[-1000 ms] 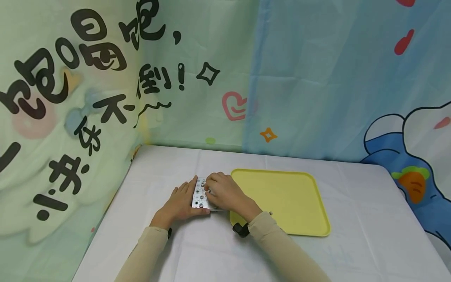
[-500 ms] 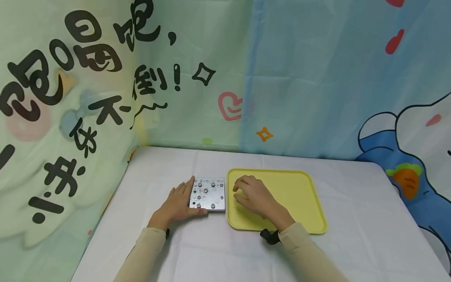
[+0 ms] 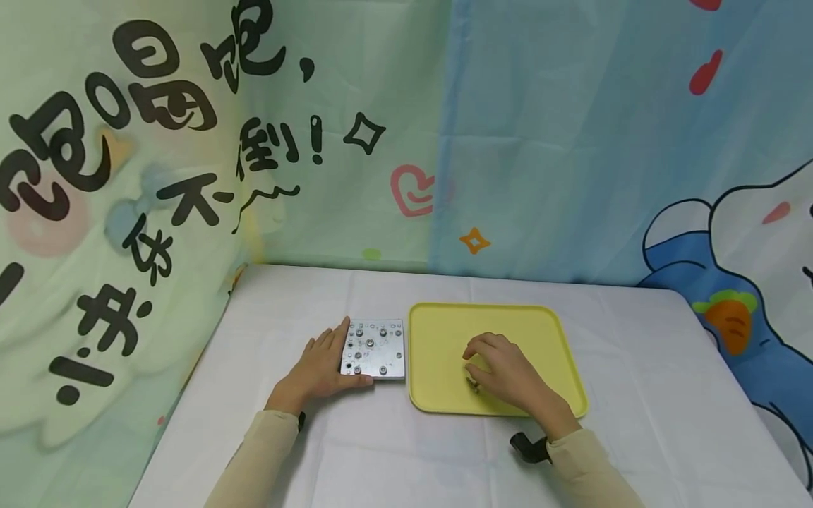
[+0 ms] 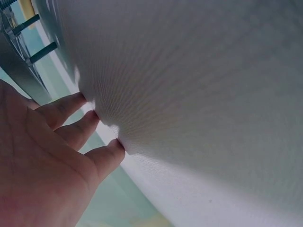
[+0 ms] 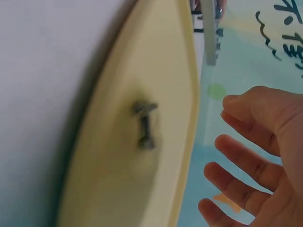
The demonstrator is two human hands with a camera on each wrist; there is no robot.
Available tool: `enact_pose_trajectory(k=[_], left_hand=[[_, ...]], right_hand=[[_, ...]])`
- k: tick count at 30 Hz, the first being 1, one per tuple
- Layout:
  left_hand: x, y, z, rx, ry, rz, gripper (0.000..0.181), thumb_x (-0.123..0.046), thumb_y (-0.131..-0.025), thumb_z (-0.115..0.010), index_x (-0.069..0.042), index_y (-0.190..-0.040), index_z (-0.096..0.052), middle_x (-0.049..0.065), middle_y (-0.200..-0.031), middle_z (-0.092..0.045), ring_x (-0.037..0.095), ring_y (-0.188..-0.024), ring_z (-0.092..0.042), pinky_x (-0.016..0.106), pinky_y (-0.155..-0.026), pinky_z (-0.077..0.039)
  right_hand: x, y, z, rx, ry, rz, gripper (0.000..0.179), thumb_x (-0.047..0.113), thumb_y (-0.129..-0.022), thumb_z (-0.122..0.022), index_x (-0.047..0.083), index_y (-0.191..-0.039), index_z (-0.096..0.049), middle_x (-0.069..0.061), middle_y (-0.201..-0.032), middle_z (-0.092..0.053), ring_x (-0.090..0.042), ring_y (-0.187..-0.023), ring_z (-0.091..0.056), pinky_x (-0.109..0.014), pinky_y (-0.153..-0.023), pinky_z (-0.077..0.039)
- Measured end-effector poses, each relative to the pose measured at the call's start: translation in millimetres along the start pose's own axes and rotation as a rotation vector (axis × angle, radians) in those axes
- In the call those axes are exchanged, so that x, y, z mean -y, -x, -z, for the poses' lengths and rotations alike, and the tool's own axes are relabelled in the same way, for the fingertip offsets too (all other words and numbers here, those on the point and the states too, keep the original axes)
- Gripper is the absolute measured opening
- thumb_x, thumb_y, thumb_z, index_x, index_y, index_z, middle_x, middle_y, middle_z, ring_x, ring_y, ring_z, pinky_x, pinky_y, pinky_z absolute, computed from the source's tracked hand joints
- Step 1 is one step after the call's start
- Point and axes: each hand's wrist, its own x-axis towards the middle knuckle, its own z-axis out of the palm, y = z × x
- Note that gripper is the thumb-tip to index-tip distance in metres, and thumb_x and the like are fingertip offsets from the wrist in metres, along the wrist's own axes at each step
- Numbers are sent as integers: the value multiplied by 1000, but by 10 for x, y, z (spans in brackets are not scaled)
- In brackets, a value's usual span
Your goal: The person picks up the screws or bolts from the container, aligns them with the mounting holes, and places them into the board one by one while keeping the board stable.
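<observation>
A silver metal plate (image 3: 375, 353) with several screws set in its face lies left of the yellow tray (image 3: 421, 388). My left hand (image 3: 324, 367) stays along the plate's left edge, fingers straight and thumb at the front edge. In the left wrist view, three fingertips (image 4: 118, 146) touch the white cloth while bolts (image 4: 43, 52) stick out from the plate's underside. Over the tray hovers my right hand (image 3: 504, 367), its fingers loosely bent and holding nothing. Below it lie a few small dark bolts (image 5: 146, 126), blurred in the right wrist view and partly hidden by the hand in the head view.
A white cloth (image 3: 381, 451) covers the table. Printed curtains (image 3: 546, 141) hang behind and to the left of it. A black wrist camera (image 3: 528, 448) juts out from the right wrist, close to the tray's front rim.
My right hand has left the plate and moved right, out over the tray, uncovering the plate's face. The left hand has stayed at the plate. The head view has shifted slightly.
</observation>
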Motion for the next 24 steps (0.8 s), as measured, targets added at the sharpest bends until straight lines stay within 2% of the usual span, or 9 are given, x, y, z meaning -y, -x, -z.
enact_pose_trajectory(k=[5,11,14,24], left_hand=[[8,-2,-2,0,-3,4,128,-73,-74,-73,-11,-162,-4,19,-160,-27,37,-148,-22,58,-118,-15],[5,11,1,7,5,7,128,-72,-74,-73,-11,-162,-3,19,-161,-26,37,-148,-21,58,-118,-14],[1,18,3,4,8,4,128,-72,-74,-74,-10,-162,-3,19,-161,-26,37,-148,-21,58,-118,-14],[-10,22,0,4,4,1,128,-72,-74,-73,-11,-162,-4,19,-161,-26,36,-148,-22,58,-118,-15]], right_hand=[[-104,137,-4,29,-58,-47,13,3,-85,-78,8,-93,-70,-10,-108,-65,-33,-102,-59,-51,-86,-50],[-196,247,-27,70,-120,-109,11,2,-89,-72,11,-95,-71,-8,-109,-64,-34,-106,-57,-53,-89,-48],[-225,276,-37,76,-139,-113,13,1,-89,-71,13,-94,-71,-8,-109,-63,-34,-105,-57,-53,-89,-48],[-261,319,-90,61,-67,-89,17,1,-87,-72,17,-90,-72,-10,-111,-64,-36,-104,-55,-57,-85,-46]])
